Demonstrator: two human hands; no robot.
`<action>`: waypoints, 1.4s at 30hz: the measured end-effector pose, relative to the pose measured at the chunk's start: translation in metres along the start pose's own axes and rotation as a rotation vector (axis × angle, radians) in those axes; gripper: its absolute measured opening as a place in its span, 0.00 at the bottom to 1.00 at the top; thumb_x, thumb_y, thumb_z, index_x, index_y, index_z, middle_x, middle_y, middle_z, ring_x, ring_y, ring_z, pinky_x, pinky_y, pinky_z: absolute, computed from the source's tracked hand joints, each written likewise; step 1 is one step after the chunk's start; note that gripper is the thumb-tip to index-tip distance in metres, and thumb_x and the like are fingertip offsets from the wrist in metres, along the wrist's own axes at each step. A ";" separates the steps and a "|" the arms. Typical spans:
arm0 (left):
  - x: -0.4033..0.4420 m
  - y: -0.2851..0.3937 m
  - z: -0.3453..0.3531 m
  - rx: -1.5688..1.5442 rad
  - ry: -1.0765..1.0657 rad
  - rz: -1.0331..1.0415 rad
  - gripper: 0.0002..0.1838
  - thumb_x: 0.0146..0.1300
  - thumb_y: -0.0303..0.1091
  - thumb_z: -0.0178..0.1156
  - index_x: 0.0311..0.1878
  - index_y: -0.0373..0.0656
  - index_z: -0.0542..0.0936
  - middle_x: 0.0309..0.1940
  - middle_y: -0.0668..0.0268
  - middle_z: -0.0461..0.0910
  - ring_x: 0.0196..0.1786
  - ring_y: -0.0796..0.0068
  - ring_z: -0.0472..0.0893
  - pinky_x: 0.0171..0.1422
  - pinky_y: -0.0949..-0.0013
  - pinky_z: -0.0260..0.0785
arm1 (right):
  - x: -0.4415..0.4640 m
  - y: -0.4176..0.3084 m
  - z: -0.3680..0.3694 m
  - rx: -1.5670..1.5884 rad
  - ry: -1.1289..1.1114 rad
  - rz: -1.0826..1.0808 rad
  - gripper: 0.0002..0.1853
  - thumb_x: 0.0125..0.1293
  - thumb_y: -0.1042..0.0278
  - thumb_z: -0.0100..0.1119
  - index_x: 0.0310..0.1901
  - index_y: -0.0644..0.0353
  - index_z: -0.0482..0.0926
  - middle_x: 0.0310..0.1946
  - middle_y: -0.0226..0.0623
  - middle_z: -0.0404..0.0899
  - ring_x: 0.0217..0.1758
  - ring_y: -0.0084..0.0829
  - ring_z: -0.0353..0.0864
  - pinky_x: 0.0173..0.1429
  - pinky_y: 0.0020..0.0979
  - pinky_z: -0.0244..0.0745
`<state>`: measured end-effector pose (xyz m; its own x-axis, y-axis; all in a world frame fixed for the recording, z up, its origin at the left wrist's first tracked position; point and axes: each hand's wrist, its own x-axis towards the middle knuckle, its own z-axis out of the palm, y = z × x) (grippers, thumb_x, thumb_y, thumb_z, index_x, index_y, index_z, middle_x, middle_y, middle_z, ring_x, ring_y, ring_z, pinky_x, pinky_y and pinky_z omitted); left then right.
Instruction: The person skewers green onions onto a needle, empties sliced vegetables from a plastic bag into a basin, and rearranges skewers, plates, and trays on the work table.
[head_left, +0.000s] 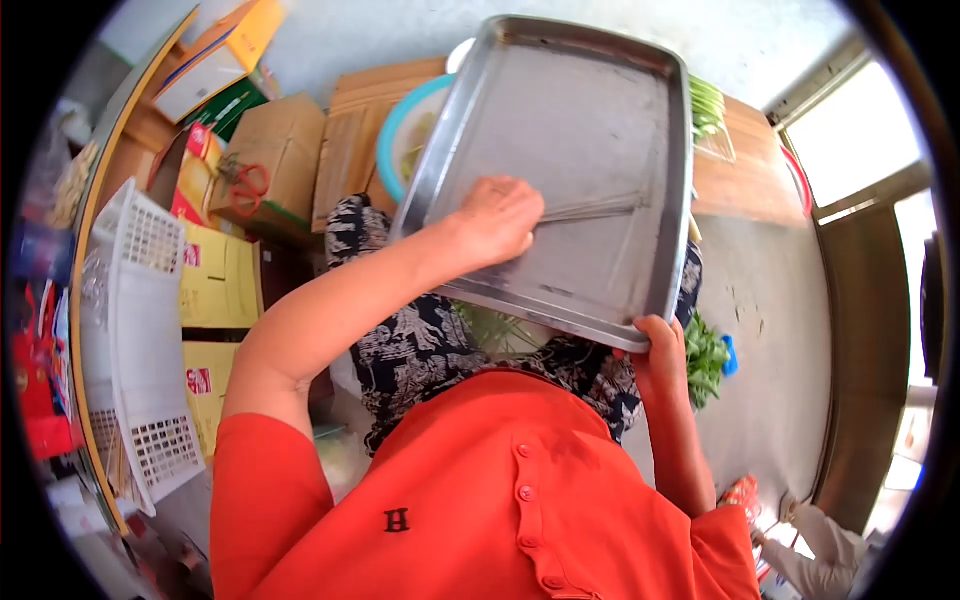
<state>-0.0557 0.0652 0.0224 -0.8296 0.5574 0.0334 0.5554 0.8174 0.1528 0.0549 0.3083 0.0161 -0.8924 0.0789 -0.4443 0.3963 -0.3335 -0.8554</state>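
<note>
A large rectangular metal tray [600,130] is tilted above my lap. My right hand [658,350] grips its lower right corner, the thumb over the rim. Inside the tray, my left hand [497,218] is closed round one end of a bundle of thin sticks [595,207]. The sticks point to the right across the tray's bottom. What they are made of is too small to tell. Behind the tray's left edge, a blue-rimmed basin [390,145] is partly hidden.
Green stalks [708,108] lie on the wooden table [745,165]. Red-handled scissors [248,187] rest by a cardboard box [285,135]. A white plastic rack [150,340] stands at left. Leafy greens [705,360] lie right of my legs; another person's legs [825,550] show at lower right.
</note>
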 end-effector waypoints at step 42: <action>-0.067 -0.292 0.020 -0.349 0.411 -0.926 0.13 0.62 0.39 0.53 0.40 0.38 0.77 0.33 0.48 0.79 0.41 0.48 0.79 0.44 0.53 0.69 | 0.009 0.003 -0.024 0.073 0.156 -0.014 0.09 0.51 0.76 0.47 0.35 0.69 0.69 0.26 0.43 0.73 0.23 0.38 0.74 0.25 0.37 0.70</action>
<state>-0.1611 -0.2086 -0.0441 -0.9116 -0.4032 0.0797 -0.2932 0.7739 0.5613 0.0535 0.3307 0.0031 -0.8513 0.2273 -0.4729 0.3619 -0.3982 -0.8429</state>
